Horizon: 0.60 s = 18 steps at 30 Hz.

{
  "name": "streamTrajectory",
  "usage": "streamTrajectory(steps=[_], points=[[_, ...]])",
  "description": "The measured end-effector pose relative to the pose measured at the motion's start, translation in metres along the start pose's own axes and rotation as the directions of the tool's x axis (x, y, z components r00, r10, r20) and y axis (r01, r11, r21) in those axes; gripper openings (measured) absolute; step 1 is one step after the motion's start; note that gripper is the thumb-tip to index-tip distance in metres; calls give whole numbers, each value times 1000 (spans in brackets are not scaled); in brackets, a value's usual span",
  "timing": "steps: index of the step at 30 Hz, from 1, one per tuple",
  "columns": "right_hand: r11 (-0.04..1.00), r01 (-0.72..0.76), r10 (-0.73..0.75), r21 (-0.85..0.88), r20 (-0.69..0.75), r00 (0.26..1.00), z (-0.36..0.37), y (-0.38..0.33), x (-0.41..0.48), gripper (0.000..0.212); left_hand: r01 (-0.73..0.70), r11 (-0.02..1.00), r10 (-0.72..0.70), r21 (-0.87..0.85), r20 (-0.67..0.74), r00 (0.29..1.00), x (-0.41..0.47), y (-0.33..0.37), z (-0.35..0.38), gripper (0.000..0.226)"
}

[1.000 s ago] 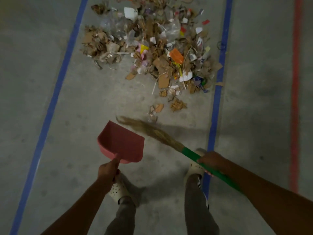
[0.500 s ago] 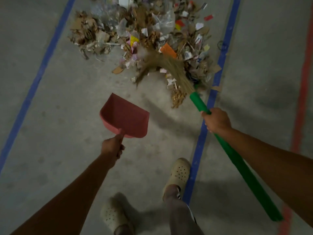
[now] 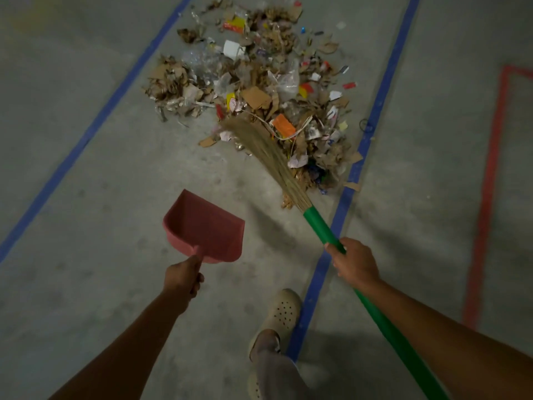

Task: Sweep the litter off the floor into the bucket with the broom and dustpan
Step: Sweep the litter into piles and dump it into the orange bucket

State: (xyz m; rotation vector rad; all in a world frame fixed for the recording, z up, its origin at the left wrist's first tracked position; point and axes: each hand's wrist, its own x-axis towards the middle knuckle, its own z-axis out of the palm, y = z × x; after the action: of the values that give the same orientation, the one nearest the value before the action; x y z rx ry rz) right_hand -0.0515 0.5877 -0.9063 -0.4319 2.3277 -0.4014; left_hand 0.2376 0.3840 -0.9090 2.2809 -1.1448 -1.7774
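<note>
A heap of litter (image 3: 259, 82), torn cardboard, clear plastic and coloured scraps, lies on the grey concrete floor ahead. My right hand (image 3: 356, 262) grips the green handle of a broom (image 3: 320, 226); its straw bristles lie across the near edge of the heap. My left hand (image 3: 183, 278) holds the short handle of a red dustpan (image 3: 206, 226), which hangs just above the floor left of the broom, empty, its mouth facing the heap. No bucket is in view.
Two blue tape lines (image 3: 372, 122) run up the floor on either side of the heap, and a red tape outline (image 3: 490, 174) lies at the right. My feet in pale perforated clogs (image 3: 281, 313) stand near the right blue line.
The broom swung from near my feet out onto the heap, and its bristles have since drawn back toward me along the heap's near edge. The dustpan has stayed left of the broom.
</note>
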Motion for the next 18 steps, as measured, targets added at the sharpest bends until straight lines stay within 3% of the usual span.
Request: streamTrajectory(steps=[5,10,15,18], points=[[1000,21,-22,22,26,999,-32,14,-30,34,-5,999,5,-43,6,1000,-46,-17,1,52],[1000,-30,27,10,181,983,-61,37,-23,39,12,998,-13,-69,-10,1000,-62,-23,20,50],[964,-22,115,-266,337,935,-75,95,23,32,75,997,-75,-25,23,997,-63,-33,68,49],[926,-85,212,-368,321,923,-87,123,64,29,104,994,-104,-26,14,994,-57,-31,107,50]])
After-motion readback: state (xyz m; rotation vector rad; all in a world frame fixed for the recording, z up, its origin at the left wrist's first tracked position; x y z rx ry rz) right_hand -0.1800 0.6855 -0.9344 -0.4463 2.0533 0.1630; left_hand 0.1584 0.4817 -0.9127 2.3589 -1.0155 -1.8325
